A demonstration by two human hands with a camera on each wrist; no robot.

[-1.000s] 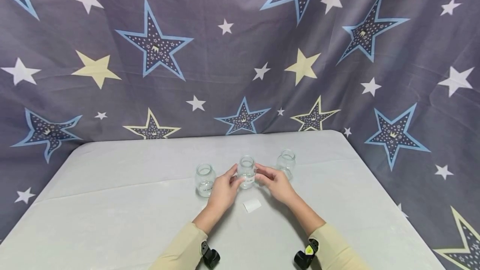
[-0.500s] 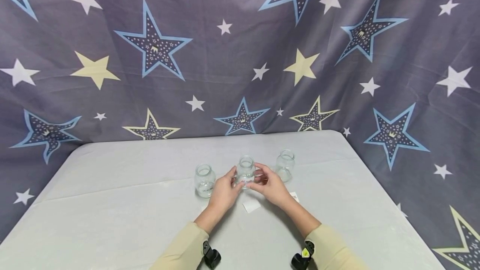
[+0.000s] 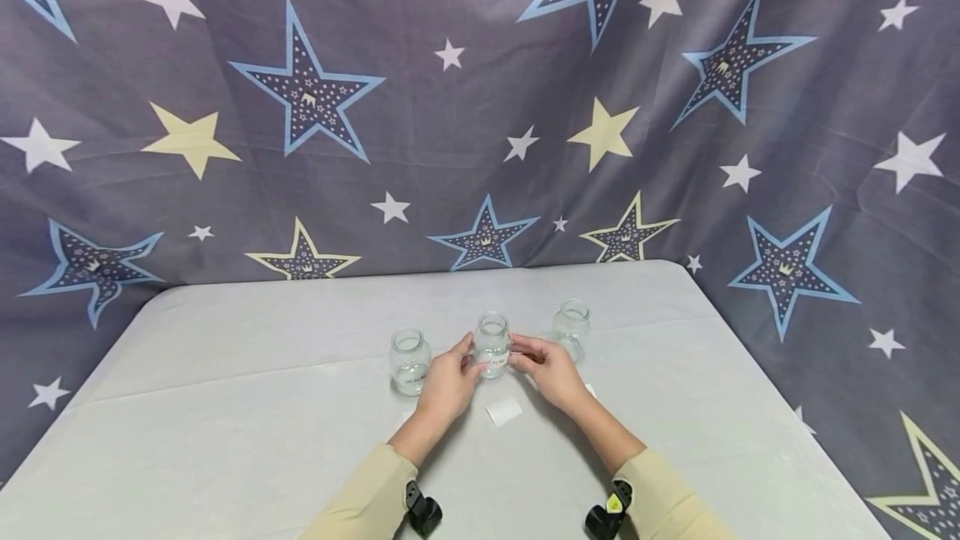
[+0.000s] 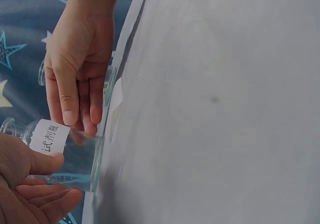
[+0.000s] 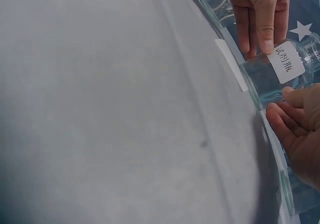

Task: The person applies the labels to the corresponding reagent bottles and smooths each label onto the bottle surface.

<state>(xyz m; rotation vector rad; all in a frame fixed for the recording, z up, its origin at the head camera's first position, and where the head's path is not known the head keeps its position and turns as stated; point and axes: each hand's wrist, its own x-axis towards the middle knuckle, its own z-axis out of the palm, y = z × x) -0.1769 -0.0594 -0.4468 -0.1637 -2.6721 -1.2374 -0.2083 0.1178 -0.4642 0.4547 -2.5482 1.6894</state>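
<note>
In the head view, a clear glass jar (image 3: pixel 491 340) stands upright between both hands. On its near side is a white label (image 4: pixel 49 135) printed with dark characters. My left hand (image 3: pixel 446 383) grips the jar's left side, its thumb at the label's edge. On the other side my right hand (image 3: pixel 557 373) has its fingers against the glass, mostly straight. Its thumb (image 4: pixel 68 96) is just off the label's edge in the left wrist view. Another labelled glass jar (image 3: pixel 408 350) stands left of the left hand. A third jar (image 3: pixel 573 322) is behind the right hand, partly hidden.
A blank white paper slip (image 3: pixel 503 412) lies on the pale tablecloth (image 3: pixel 225 423) in front of the middle jar. The corner of another slip (image 3: pixel 591 390) shows beside the right wrist. A star-printed curtain (image 3: pixel 420 123) hangs at the table's back and sides.
Half a second ago the right thumb reached across the label's front; now it has drawn back to the right, much as it was a second ago. The left hand keeps its grip.
</note>
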